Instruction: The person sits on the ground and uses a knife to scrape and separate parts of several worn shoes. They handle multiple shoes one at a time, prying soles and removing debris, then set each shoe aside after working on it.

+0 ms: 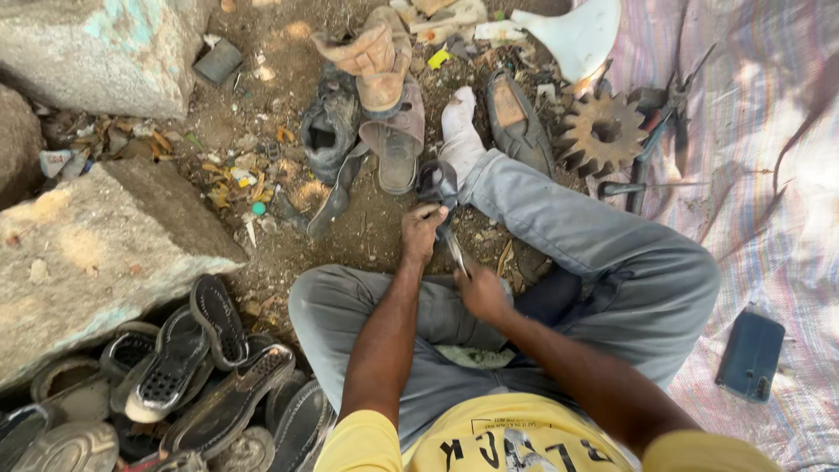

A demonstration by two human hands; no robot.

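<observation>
In the head view, the person is sitting on the ground with 1 leg stretched out, and both hands are meeting over the knee. The left hand is closing around a dark piece of shoe, which is lying just beyond its fingers, against the trouser leg. The right hand is gripping a thin metal tool; its tip is pointing up toward the dark piece and seems to be touching it. I judge the work on this piece is in the middle: the tool is applied, but the piece is not yet put down. A heap of shoe soles is lying at the left, near a big stone. A rusty gear and a dark phone are lying on the striped cloth at the right.
</observation>
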